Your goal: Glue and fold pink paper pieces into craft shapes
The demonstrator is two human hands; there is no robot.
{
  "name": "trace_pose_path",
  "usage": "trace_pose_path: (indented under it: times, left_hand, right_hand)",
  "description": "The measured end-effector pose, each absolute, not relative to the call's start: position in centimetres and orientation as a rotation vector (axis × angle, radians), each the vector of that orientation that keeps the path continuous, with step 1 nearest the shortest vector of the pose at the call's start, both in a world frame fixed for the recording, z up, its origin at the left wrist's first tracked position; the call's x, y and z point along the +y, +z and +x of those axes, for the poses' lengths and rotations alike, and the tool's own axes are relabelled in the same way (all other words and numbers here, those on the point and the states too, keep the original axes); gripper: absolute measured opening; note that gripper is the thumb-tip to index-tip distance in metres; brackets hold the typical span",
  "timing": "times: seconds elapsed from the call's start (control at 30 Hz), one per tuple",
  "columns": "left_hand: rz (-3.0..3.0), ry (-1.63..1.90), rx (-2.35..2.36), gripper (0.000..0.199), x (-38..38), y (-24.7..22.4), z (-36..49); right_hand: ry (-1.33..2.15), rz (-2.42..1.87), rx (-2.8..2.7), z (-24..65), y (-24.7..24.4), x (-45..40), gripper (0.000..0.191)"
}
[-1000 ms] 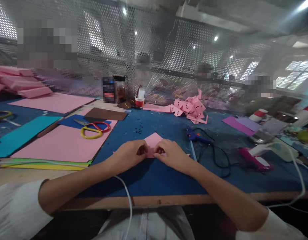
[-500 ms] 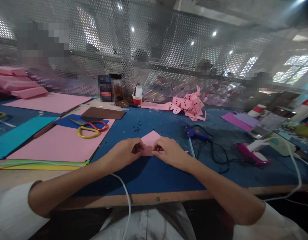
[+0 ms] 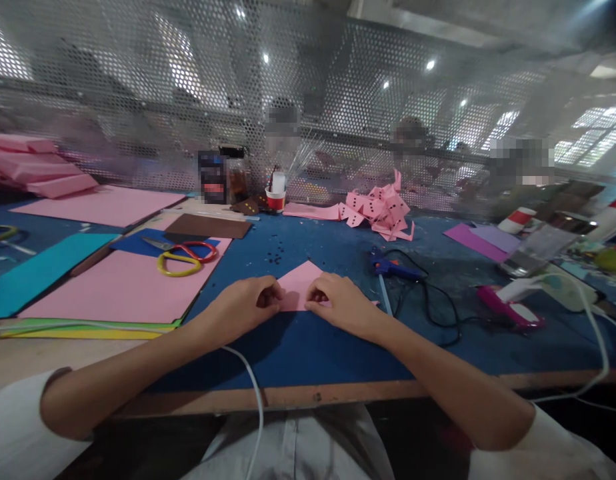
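Observation:
A piece of folded pink paper (image 3: pixel 299 283) lies on the blue mat, its pointed top facing away from me and its straight edge towards me. My left hand (image 3: pixel 248 298) is closed at the paper's left side, thumb and fingertips pinched on its edge. At the right side, my right hand (image 3: pixel 338 300) has its fingers curled and pressed on the lower edge of the same sheet. A small pink tip shows beyond my right hand; the rest of that part is hidden under it.
Scissors (image 3: pixel 181 260) with red and yellow handles lie on pink sheets (image 3: pixel 123 287) to the left. A blue glue gun (image 3: pixel 395 268) with a black cord lies to the right. Pink dotted paper pieces (image 3: pixel 378 208) and a paper cup (image 3: pixel 275 199) stand along the perforated screen (image 3: pixel 333 100).
My left hand has slid slightly left along the fold, showing more pink paper between the hands. My right hand stays almost in place on the paper.

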State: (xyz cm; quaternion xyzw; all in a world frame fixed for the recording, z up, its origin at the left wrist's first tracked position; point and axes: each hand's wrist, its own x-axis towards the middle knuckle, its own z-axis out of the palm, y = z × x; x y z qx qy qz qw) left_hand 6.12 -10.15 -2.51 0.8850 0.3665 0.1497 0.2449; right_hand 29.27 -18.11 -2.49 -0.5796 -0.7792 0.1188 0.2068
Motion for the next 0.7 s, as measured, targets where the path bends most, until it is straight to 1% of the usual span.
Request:
trace_pose_path:
  times: [0.7]
  left_hand:
    - [2.429,0.447,1.005,0.017,-10.09,-2.60,5.78]
  right_hand:
    - [0.336,-1.603,-2.167,29.25,-2.50,-18.09,0.005]
